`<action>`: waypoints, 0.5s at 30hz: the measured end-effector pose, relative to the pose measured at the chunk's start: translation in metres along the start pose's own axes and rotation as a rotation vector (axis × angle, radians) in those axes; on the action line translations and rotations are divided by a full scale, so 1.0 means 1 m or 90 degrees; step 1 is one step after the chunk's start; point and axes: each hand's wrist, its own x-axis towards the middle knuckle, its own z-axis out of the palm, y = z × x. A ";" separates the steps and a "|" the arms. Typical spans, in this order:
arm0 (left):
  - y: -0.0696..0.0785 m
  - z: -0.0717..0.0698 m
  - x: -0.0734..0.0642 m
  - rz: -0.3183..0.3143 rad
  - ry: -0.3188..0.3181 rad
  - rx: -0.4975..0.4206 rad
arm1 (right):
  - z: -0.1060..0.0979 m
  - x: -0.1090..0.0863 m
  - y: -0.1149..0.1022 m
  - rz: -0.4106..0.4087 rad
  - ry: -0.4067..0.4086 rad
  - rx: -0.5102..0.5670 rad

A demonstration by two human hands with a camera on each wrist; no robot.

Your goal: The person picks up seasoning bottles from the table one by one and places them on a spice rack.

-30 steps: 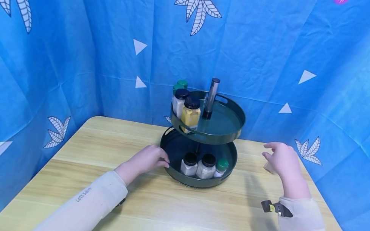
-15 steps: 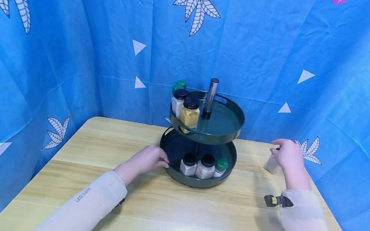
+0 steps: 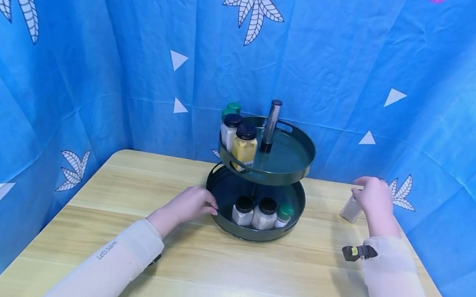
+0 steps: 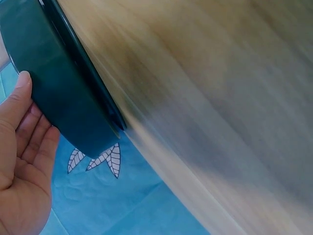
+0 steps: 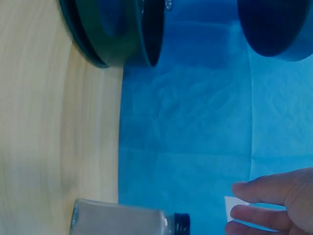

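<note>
A two-tier dark green round spice rack stands on the table, with a metal post up its middle. My left hand pinches the left rim of its lower tray; in the left wrist view the thumb lies at the edge of the green wall. Far right, my right hand is over an upright clear bottle with pale contents. The right wrist view shows the bottle's black cap apart from my extended fingers.
On the lower tray sit two black-capped jars and a small green-capped one. The upper tray carries a yellow jar, a white jar and green-capped bottles. Blue curtain surrounds the wooden table.
My right hand has moved rightward and slightly away, to above the bottle, which now shows more beneath it. My left hand and the rack have stayed put.
</note>
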 end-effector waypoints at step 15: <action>-0.002 0.000 -0.001 0.008 0.005 -0.003 | 0.012 0.009 0.016 0.048 0.002 -0.012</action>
